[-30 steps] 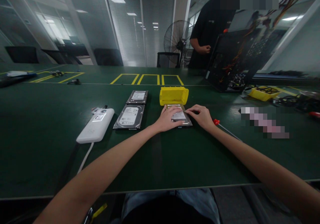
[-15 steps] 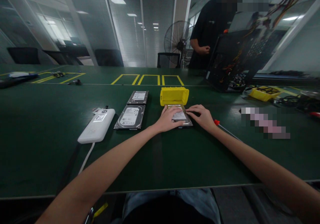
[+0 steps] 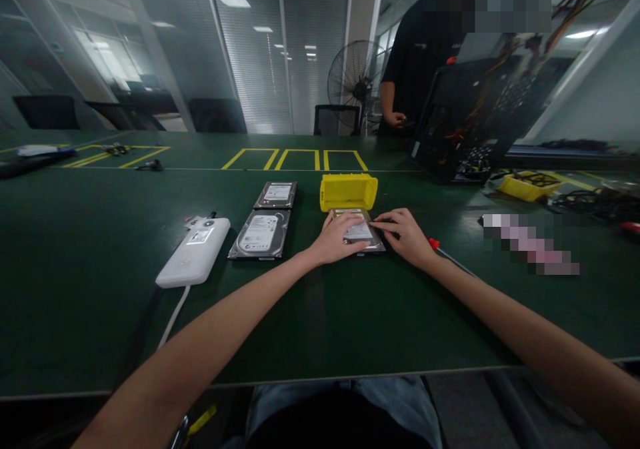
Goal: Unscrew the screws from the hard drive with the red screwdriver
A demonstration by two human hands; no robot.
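A hard drive with a white label lies on the green table, its far end against a yellow bin. Across its left side rests my left hand, gripping it between thumb and fingers. My right hand is at the drive's right edge, its fingertips pinched together; anything between them is too small to make out. To the left, two more drives lie end to end, a nearer one and a farther one. A screwdriver with a red handle lies beside my right wrist, partly hidden by the forearm.
On the left of the table lies a white device with a cable. An open computer case stands at the back right, a person behind it. Farther right are a yellow tray, cables and a blurred-out item.
The person behind the table has lowered a hand. My right hand has shifted very slightly at the drive's edge; my left hand has stayed in place.
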